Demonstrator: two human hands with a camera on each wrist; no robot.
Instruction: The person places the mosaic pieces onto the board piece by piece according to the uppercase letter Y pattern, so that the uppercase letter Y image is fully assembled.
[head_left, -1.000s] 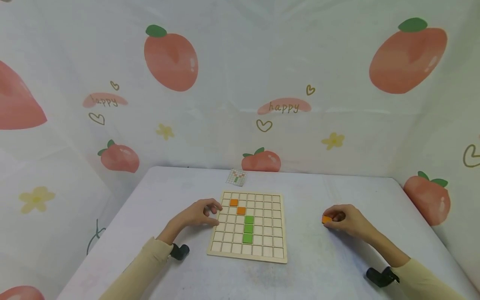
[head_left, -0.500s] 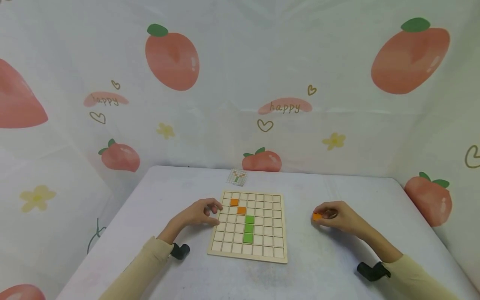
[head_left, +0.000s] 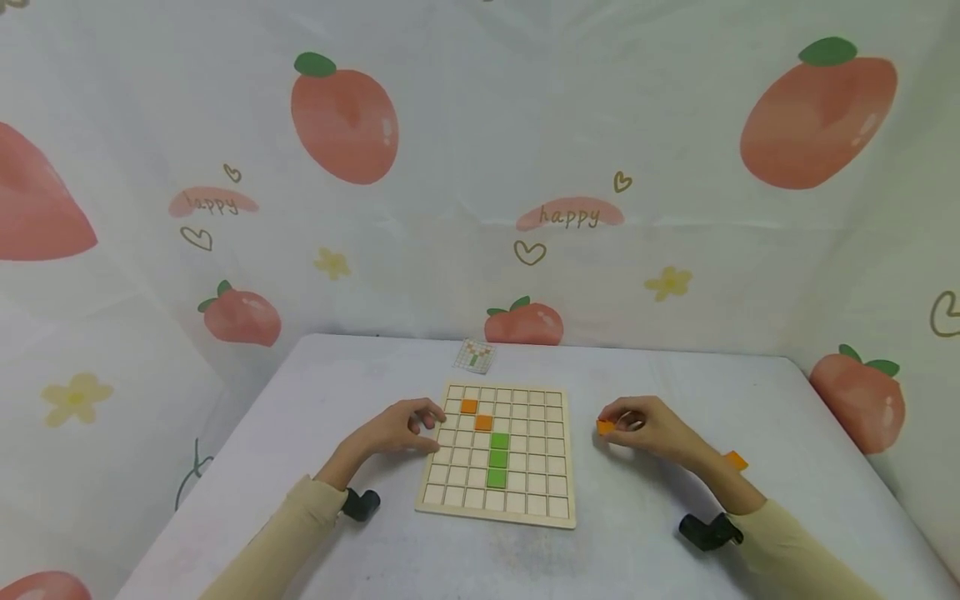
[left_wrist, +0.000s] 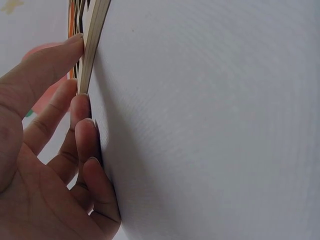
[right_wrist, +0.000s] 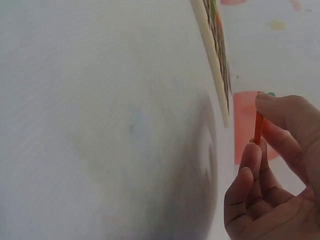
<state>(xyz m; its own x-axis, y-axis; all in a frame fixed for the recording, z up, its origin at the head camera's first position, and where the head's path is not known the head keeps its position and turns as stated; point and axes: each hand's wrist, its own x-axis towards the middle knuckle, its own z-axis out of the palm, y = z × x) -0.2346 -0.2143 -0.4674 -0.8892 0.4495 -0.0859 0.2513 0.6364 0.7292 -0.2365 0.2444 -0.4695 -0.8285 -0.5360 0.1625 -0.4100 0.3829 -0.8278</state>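
A wooden grid board (head_left: 529, 506) lies on the table, with two orange square tiles and a column of green square tiles (head_left: 498, 459) in its cells. My left hand (head_left: 393, 427) rests at the board's left edge; thumb and fingertips touch the rim (left_wrist: 90, 55) with the fingers loosely bent. To the right of the board, my right hand (head_left: 651, 427) pinches an orange tile (head_left: 605, 427) between thumb and fingers. In the right wrist view the tile (right_wrist: 258, 126) is seen edge-on, above the table.
A small pattern card (head_left: 474, 356) lies behind the board. Another orange piece (head_left: 736, 461) lies on the table, partly hidden by the right forearm. A printed cloth (head_left: 450, 167) hangs behind the white table (head_left: 390, 558).
My right hand has moved left toward the board with the orange tile, and an orange piece behind its forearm has come into sight. The left hand stays at the board's edge.
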